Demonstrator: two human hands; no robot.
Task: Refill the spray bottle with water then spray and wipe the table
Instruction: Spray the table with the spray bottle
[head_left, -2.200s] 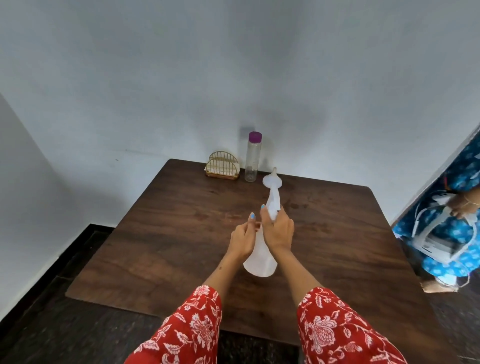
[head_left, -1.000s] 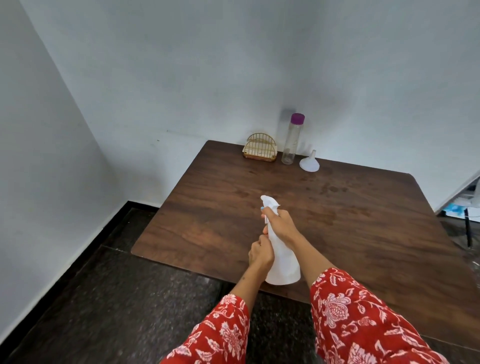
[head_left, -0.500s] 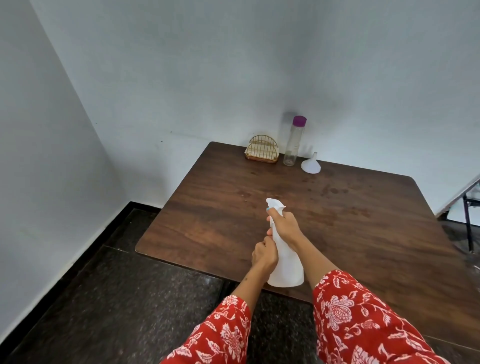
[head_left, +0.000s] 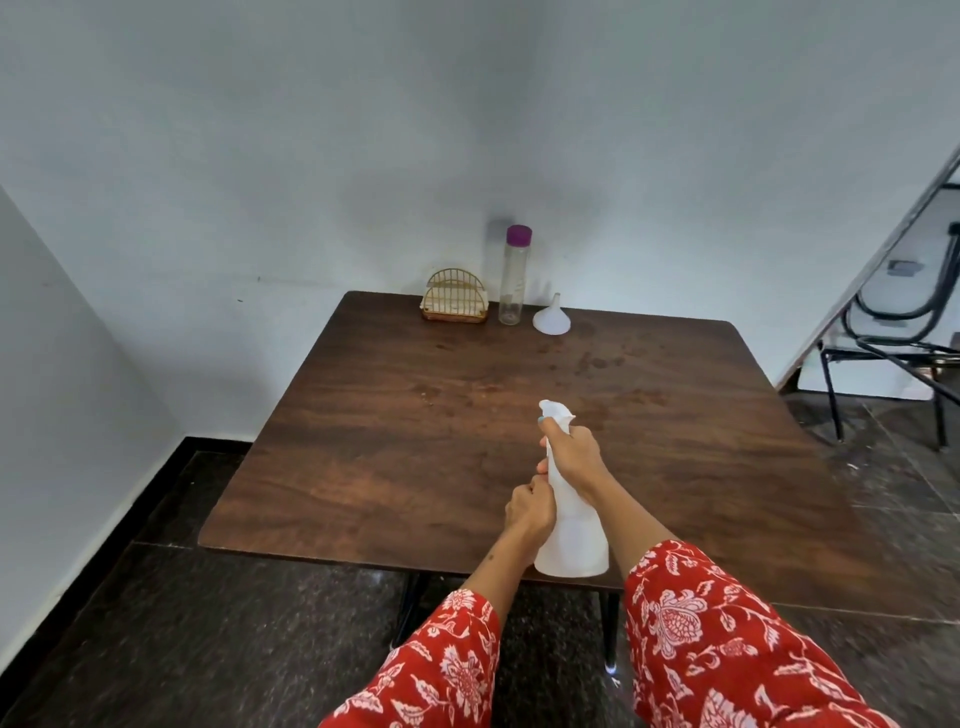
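A white spray bottle (head_left: 574, 540) is held upright over the near edge of the dark wooden table (head_left: 415, 467). My right hand (head_left: 574, 452) grips its neck just under the white spray head (head_left: 555, 411), with a finger up by the head. My left hand (head_left: 530, 512) grips the bottle's body from the left side. At the table's far edge stand a clear water bottle with a purple cap (head_left: 513, 275) and a white funnel (head_left: 551, 316), mouth down.
A gold wire napkin holder (head_left: 455, 297) sits left of the clear bottle by the wall. Faint wet marks show on the table's far right part. A black metal chair (head_left: 893, 332) stands to the right on the dark stone floor.
The funnel has left the spray bottle and now stands at the far edge. The spray head is on the bottle. My view has swung slightly right; both hands keep their grip.
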